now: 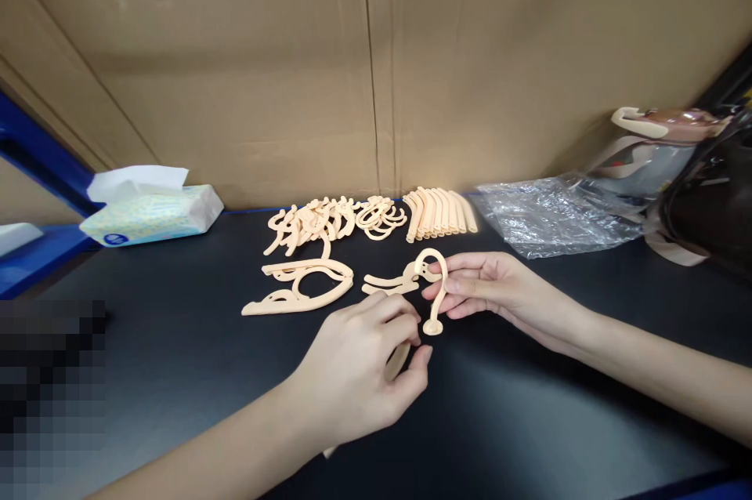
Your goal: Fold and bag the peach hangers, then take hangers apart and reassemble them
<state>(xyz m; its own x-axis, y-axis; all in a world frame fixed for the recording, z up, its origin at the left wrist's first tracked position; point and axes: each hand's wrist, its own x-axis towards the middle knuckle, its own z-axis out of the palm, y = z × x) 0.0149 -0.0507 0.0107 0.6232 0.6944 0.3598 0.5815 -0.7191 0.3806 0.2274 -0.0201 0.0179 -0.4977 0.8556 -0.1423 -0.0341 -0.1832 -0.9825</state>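
Observation:
My right hand (490,290) pinches a cream plastic hook (435,287) with a curved top and a round foot, held upright just above the black table (176,375). My left hand (358,367) is closed on a cream plastic bar (397,362) that runs under the palm and is mostly hidden. The two hands are close together, the hook's foot just above my left thumb. Flat cream hanger pieces (302,290) lie on the table just beyond my left hand.
At the back lie a pile of cream hooks (329,219) and a row of cream tubes (440,211). A tissue pack (153,211) sits back left; a crumpled clear bag (546,216) and a bottle and dark bag (675,163) sit back right. Cardboard walls the rear.

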